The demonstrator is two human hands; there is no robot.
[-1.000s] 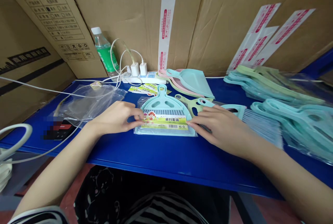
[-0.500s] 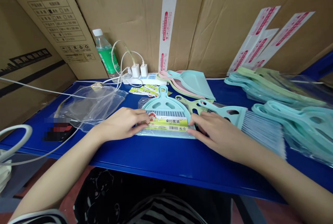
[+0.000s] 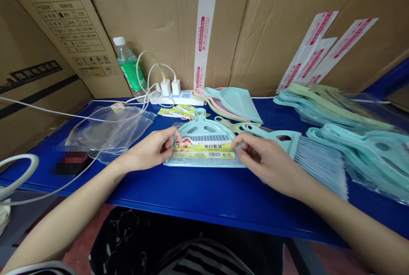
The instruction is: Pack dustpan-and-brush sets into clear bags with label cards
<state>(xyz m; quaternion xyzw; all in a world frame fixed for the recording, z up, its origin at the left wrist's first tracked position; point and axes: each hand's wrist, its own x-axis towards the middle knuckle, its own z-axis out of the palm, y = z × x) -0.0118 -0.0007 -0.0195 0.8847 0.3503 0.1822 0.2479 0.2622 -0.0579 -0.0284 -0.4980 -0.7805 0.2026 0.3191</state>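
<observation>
A light blue dustpan (image 3: 209, 129) with a matching brush lies in a clear plastic bag on the blue table, handle pointing away from me. Across its bristles sits a yellow-green and white printed card (image 3: 204, 149). At the left edge of this bagged set, my left hand (image 3: 151, 149) is closed with its fingers curled against the bag. My right hand (image 3: 268, 158) is likewise closed at the right edge, thumb and forefinger beside the card's end. Under and behind my right wrist lies a loose light blue brush (image 3: 319, 162); a green handle (image 3: 234, 125) shows behind the set.
Stacked dustpans (image 3: 238, 100) lie at the back, near loose cards (image 3: 174, 112) and a power strip (image 3: 182, 97). Several bagged sets (image 3: 361, 147) are piled right. Leftward are a clear bag (image 3: 105, 130), white cables and a green-labelled bottle (image 3: 131, 70). Cardboard boxes (image 3: 159, 15) wall the back.
Both hands have shifted from the card's ends out to the bagged set's side edges, with fingers more curled. The card now lies straighter and more of it shows.
</observation>
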